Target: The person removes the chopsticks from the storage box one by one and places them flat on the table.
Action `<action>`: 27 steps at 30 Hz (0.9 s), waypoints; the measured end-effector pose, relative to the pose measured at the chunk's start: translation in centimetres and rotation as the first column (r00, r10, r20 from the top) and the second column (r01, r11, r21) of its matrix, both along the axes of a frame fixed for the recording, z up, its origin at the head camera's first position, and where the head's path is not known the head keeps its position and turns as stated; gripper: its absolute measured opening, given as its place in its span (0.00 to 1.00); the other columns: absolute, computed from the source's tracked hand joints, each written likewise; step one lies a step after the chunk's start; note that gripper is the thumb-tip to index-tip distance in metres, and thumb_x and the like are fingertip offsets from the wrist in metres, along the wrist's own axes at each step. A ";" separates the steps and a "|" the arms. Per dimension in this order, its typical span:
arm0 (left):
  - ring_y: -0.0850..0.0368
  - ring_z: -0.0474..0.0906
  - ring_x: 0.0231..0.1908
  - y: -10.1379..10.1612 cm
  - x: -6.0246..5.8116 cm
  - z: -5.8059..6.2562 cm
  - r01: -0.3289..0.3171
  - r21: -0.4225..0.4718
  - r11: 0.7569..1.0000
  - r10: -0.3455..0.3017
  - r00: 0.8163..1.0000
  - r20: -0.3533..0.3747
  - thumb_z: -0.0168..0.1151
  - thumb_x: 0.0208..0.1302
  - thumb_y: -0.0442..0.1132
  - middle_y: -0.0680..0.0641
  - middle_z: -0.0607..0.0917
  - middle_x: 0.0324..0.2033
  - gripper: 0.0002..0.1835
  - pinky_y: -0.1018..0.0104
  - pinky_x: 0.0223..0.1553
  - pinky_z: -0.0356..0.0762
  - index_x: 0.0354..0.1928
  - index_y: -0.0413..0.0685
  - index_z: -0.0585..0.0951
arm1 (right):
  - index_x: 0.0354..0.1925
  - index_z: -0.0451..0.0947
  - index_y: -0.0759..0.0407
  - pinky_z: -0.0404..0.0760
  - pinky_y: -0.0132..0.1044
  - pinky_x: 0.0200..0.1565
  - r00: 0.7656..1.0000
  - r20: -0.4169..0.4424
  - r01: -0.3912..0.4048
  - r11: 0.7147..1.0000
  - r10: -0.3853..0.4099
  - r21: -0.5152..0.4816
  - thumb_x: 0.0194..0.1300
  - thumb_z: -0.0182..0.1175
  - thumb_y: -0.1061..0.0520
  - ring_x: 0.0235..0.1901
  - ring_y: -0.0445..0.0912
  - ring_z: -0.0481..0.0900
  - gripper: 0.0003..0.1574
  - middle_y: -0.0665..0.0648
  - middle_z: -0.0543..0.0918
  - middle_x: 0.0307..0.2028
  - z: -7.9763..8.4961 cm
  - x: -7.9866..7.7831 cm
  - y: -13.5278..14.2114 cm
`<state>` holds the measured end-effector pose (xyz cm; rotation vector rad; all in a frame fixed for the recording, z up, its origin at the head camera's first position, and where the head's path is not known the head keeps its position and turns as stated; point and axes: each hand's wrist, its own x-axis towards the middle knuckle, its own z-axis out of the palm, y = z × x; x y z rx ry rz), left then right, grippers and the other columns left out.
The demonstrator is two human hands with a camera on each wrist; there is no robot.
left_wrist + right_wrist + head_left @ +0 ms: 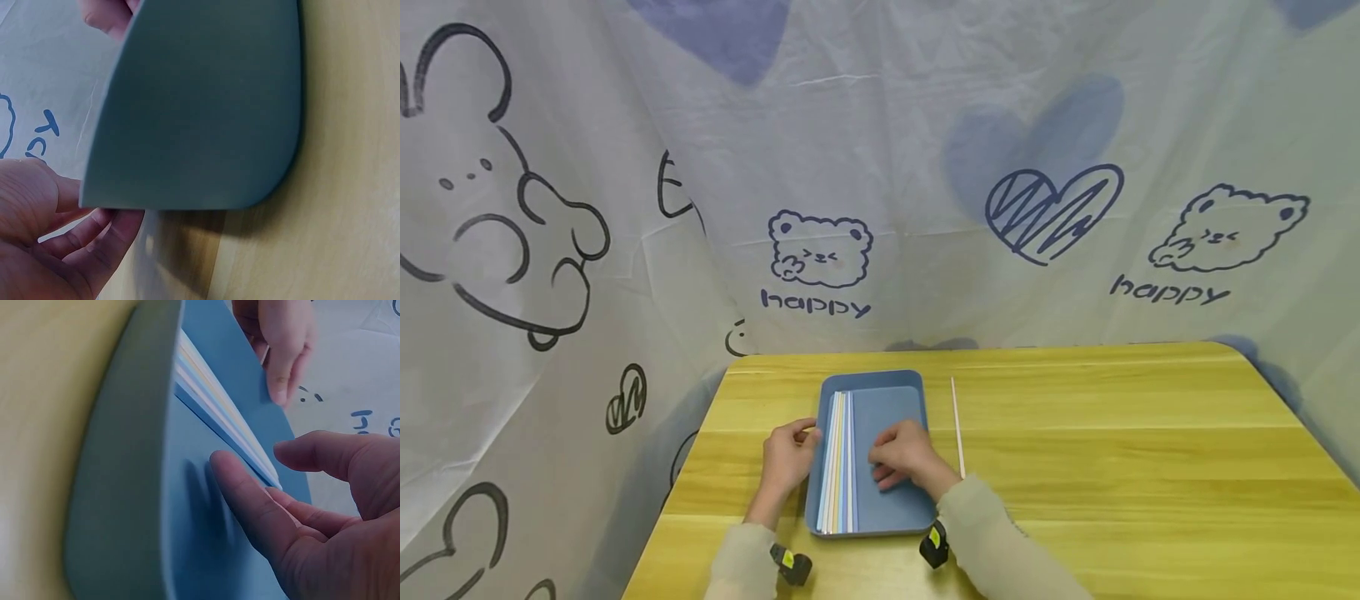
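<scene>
A blue rectangular tray (891, 392) rests on the table. Along its left side lies a row of several long thin sticks (838, 467) in white, yellow and pale blue, side by side. My left hand (786, 457) is at the tray's left edge, pinching the rim with the thumb over the wall and fingers against its outside. Over the tray's inner floor hovers my right hand (904, 454), to the right of the sticks. In the right wrist view, the fingers (250, 506) are extended, thumb and index finger apart, with nothing between them.
One pale pinkish stick (957, 429) lies on the wooden table (1112, 467), right of the tray, its near end by the right sleeve (992, 525). A white printed cloth (910, 275) hangs behind and beside the table.
</scene>
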<state>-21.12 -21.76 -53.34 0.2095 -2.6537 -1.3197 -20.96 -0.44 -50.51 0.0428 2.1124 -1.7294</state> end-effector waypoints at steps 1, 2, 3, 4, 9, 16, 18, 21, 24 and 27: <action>0.54 0.82 0.32 0.0 0.0 0.0 -0.001 0.002 1.000 0.001 1.000 0.002 0.64 0.73 0.33 0.39 0.89 0.35 0.14 0.65 0.30 0.79 0.56 0.33 0.87 | 0.47 0.78 0.78 0.90 0.48 0.31 1.000 0.004 -0.002 1.000 0.002 -0.002 0.57 0.63 0.71 0.26 0.54 0.89 0.18 0.73 0.87 0.33 -0.1 0.0 -0.1; 0.54 0.82 0.32 0.0 0.0 0.0 -0.003 0.004 1.000 0.003 1.000 0.004 0.64 0.73 0.33 0.39 0.89 0.35 0.14 0.65 0.30 0.79 0.56 0.33 0.87 | 0.47 0.78 0.77 0.90 0.48 0.31 1.000 0.009 -0.002 1.000 0.003 -0.005 0.57 0.63 0.71 0.26 0.54 0.89 0.17 0.73 0.87 0.33 -0.2 0.1 -0.3; 0.54 0.82 0.32 0.0 0.0 0.0 -0.004 0.007 1.000 0.004 1.000 0.005 0.64 0.74 0.33 0.38 0.89 0.35 0.14 0.65 0.30 0.79 0.56 0.33 0.86 | 0.46 0.78 0.77 0.90 0.48 0.31 1.000 0.012 -0.002 1.000 0.003 -0.008 0.57 0.63 0.71 0.26 0.55 0.89 0.17 0.73 0.87 0.33 -0.3 0.2 -0.4; 0.54 0.82 0.32 0.0 0.0 0.0 -0.004 0.009 1.000 0.004 1.000 0.007 0.64 0.74 0.33 0.38 0.89 0.35 0.14 0.65 0.30 0.79 0.56 0.33 0.86 | 0.46 0.79 0.77 0.90 0.48 0.31 1.000 0.014 -0.003 1.000 0.003 -0.008 0.58 0.63 0.71 0.26 0.55 0.89 0.16 0.73 0.87 0.33 -0.3 0.2 -0.5; 0.53 0.82 0.32 0.0 -0.2 -0.1 0.001 0.014 1.000 -0.001 1.000 0.011 0.64 0.74 0.33 0.38 0.89 0.35 0.15 0.64 0.31 0.79 0.57 0.33 0.86 | 0.45 0.79 0.76 0.90 0.48 0.30 1.000 0.013 -0.001 1.000 0.001 -0.010 0.58 0.63 0.71 0.27 0.56 0.90 0.15 0.73 0.87 0.34 -0.4 0.6 -1.1; 0.54 0.82 0.31 0.0 -0.2 0.0 0.007 0.009 1.000 -0.007 1.000 0.005 0.64 0.74 0.33 0.39 0.88 0.34 0.15 0.65 0.29 0.78 0.56 0.32 0.86 | 0.46 0.79 0.75 0.90 0.47 0.29 1.000 0.018 0.004 1.000 -0.004 0.008 0.59 0.65 0.71 0.25 0.54 0.89 0.15 0.69 0.87 0.32 -0.7 0.8 -1.7; 0.54 0.81 0.31 0.0 -0.2 0.0 0.008 0.010 1.000 -0.008 1.000 0.007 0.64 0.74 0.33 0.39 0.88 0.34 0.15 0.65 0.29 0.78 0.57 0.32 0.86 | 0.46 0.80 0.75 0.90 0.47 0.29 1.000 0.018 0.006 1.000 -0.006 0.016 0.59 0.65 0.71 0.25 0.53 0.89 0.16 0.67 0.87 0.31 -0.8 0.9 -1.9; 0.54 0.81 0.30 0.0 -0.2 0.1 0.005 0.007 1.000 -0.005 1.000 0.003 0.64 0.74 0.33 0.39 0.88 0.34 0.15 0.65 0.29 0.78 0.56 0.32 0.86 | 0.46 0.80 0.75 0.90 0.46 0.28 1.000 0.014 0.013 1.000 -0.014 0.022 0.59 0.65 0.71 0.24 0.51 0.88 0.15 0.66 0.87 0.30 -1.0 0.9 -2.1; 0.54 0.82 0.31 0.0 -0.2 0.1 0.003 0.002 1.000 -0.003 1.000 0.000 0.64 0.74 0.33 0.39 0.88 0.34 0.15 0.65 0.29 0.78 0.56 0.32 0.86 | 0.43 0.80 0.74 0.89 0.46 0.27 1.000 0.009 0.018 0.999 -0.019 0.027 0.58 0.66 0.71 0.21 0.49 0.87 0.13 0.67 0.87 0.29 -1.0 1.0 -2.4; 0.54 0.82 0.31 0.1 -0.1 0.1 0.003 0.004 1.000 -0.003 1.000 0.005 0.64 0.74 0.33 0.39 0.89 0.34 0.14 0.65 0.29 0.79 0.56 0.33 0.86 | 0.40 0.80 0.73 0.89 0.46 0.26 1.000 0.002 0.021 0.999 -0.021 0.030 0.57 0.66 0.72 0.19 0.48 0.86 0.10 0.68 0.88 0.28 -1.1 1.1 -2.6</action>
